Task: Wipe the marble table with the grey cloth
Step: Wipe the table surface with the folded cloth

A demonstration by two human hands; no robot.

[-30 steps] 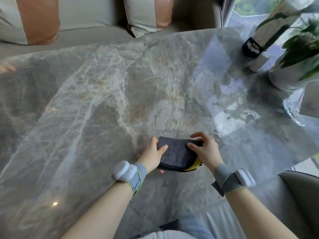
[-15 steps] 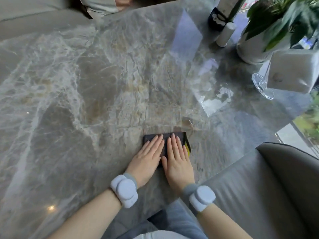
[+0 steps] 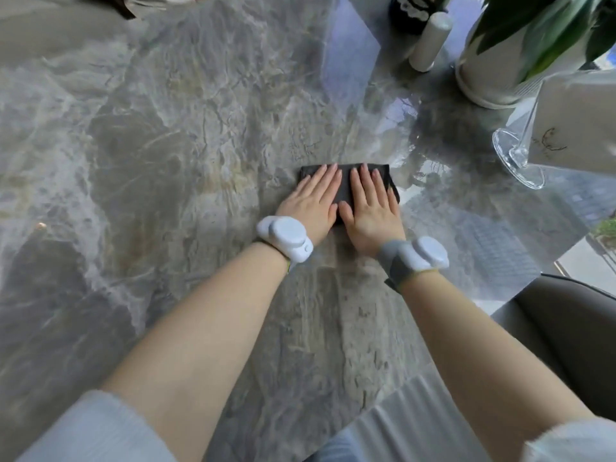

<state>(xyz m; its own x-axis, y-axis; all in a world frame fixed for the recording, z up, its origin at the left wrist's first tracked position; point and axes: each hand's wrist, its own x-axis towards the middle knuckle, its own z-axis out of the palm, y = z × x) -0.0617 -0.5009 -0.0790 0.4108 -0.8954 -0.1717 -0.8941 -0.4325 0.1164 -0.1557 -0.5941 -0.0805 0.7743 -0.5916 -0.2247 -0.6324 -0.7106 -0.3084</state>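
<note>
Planter, glass stand flank cloth's right.

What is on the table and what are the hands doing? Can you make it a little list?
table: grey marble table, shiny
cloth: grey cloth, folded, lying flat
left hand: left hand flat on the cloth
right hand: right hand flat on the cloth, beside the left
far right corner: white plant pot, white cylinder, clear stand

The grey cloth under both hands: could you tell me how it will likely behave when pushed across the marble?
The cloth looks soft and folded, so it may bunch unless the left hand and right hand stay flat. The table looks glossy, so it should probably slide easily.
</note>
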